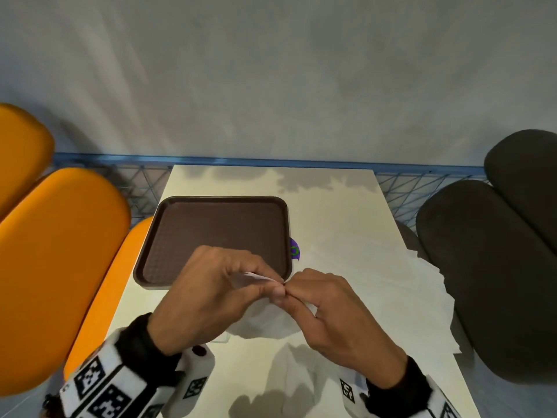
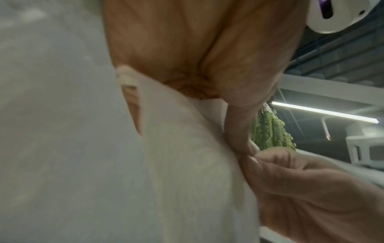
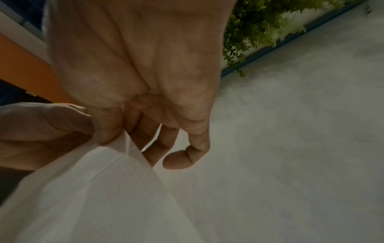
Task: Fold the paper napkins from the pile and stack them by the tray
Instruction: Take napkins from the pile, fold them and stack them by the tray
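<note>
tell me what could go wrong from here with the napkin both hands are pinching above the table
1. The left hand and right hand pinch the thin napkin at nearly one spot; pulling apart could tear it.
2. The napkin hangs loose below the fingers, so the fold may end up crooked.
3. The pile lies at the table's right edge, some sheets overhanging; a brush of the right hand might knock them off.
</note>
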Motion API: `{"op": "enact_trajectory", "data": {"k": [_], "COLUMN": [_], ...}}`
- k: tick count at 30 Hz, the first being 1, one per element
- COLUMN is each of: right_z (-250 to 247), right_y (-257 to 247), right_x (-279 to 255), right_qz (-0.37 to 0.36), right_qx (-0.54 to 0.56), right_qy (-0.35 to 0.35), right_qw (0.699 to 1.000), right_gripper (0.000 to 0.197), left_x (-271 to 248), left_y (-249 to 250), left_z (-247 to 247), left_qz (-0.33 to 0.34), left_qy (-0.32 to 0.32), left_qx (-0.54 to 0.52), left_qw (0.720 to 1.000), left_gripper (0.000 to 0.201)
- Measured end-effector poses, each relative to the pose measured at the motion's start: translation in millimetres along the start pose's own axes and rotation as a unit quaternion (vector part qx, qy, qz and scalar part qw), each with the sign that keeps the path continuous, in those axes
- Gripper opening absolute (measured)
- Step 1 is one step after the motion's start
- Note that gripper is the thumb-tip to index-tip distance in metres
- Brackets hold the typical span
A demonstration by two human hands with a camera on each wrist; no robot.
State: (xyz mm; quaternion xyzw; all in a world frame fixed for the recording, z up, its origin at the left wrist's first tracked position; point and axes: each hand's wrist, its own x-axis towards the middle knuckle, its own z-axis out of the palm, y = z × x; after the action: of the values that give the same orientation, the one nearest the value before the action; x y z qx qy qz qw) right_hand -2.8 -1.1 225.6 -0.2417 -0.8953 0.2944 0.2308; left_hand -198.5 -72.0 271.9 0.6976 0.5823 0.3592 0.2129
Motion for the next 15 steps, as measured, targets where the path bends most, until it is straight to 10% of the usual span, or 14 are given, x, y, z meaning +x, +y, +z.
{"op": "enact_trajectory", "data": {"k": [8, 13, 15], "right_z": [-6, 8, 30], "right_y": [58, 29, 17], "right_x": [-62, -45, -34], "right_qz": [0.146, 0.125, 0.060], "right_qx": [-0.112, -0.080, -0.007], "right_qy": [-0.095, -0.158, -0.170], "right_qw": [0.978, 0.976, 0.984], "right_gripper": [0.030, 0.065, 0.032], "left_x": [-19, -38, -45], "left_y": [-11, -13, -14], "left_z": [-17, 11, 17], "left_qz": [-0.080, -0.091, -0.094], "left_qy": [0.027, -0.047, -0.070], "left_qx": [-0.038, -0.060, -0.063], "left_qw": [0.996, 0.993, 0.991], "left_gripper": [0.007, 0.004, 0.003]}}
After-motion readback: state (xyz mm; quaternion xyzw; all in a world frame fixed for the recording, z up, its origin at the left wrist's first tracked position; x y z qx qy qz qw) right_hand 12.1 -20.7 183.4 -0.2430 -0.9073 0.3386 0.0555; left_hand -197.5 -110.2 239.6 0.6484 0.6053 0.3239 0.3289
